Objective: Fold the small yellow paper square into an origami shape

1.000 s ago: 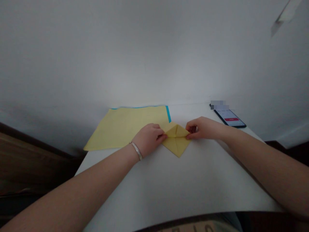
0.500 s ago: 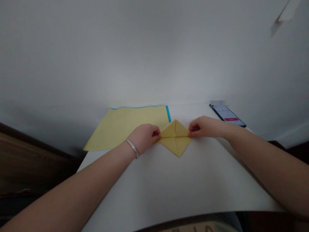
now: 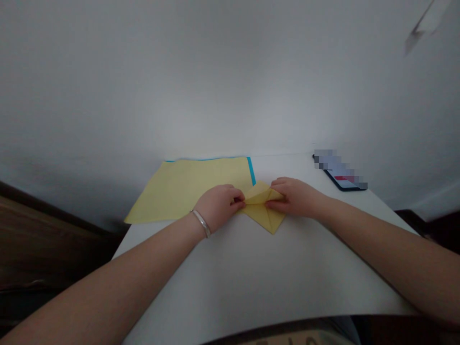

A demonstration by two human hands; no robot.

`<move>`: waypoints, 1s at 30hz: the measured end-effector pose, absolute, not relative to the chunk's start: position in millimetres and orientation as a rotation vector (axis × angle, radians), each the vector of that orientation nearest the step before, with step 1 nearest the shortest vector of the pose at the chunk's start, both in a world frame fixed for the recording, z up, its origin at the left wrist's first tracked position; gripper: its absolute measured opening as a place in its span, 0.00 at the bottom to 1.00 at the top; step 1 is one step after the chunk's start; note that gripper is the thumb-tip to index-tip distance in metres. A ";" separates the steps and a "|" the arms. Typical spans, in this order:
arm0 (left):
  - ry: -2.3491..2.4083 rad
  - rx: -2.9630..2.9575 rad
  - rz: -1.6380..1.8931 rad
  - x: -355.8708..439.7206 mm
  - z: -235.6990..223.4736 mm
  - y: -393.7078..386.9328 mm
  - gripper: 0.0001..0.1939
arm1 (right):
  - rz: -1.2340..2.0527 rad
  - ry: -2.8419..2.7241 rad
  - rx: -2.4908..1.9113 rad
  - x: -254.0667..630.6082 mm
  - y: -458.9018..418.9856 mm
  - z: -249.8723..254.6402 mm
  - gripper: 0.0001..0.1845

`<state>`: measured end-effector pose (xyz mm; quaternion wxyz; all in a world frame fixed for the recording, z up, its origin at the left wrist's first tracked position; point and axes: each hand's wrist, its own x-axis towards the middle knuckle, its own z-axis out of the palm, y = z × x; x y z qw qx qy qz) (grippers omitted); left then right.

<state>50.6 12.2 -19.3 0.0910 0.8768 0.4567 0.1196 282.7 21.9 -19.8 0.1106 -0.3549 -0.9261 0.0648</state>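
A small folded yellow paper [image 3: 272, 223] lies between my hands, one corner pointing toward me and its upper layers partly lifted. My left hand [image 3: 220, 206], with a silver bangle at the wrist, pinches the paper's left corner between thumb and fingers. On the right, my right hand [image 3: 292, 196] has its thumb and fingers closed around the paper's upper right part, hiding that corner. Just behind my left hand lies a large yellow sheet [image 3: 194, 184], with a blue edge [image 3: 251, 170] showing from beneath it.
All of this rests on a white table [image 3: 251, 278] set against a pale wall [image 3: 215, 86]. A phone [image 3: 341, 175] lies at the back right. Brown wooden furniture [image 3: 43, 239] stands low on the left.
My right hand has moved left and inward from the paper's right corner, and the paper's flat diamond shape has buckled upward. My left hand has shifted slightly right.
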 end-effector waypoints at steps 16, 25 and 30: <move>1.521 2.539 0.148 50.7 -14.3 12.3 0.10 | 0.810 -2.306 -1.590 282.6 24.9 -27.2 0.17; 1.460 2.544 0.130 49.2 -19.0 17.1 0.12 | 0.779 -2.229 -1.554 281.5 25.1 -31.5 0.17; 1.427 2.548 0.121 49.9 -17.3 16.6 0.15 | 0.943 -2.128 -1.405 283.0 22.7 -37.5 0.16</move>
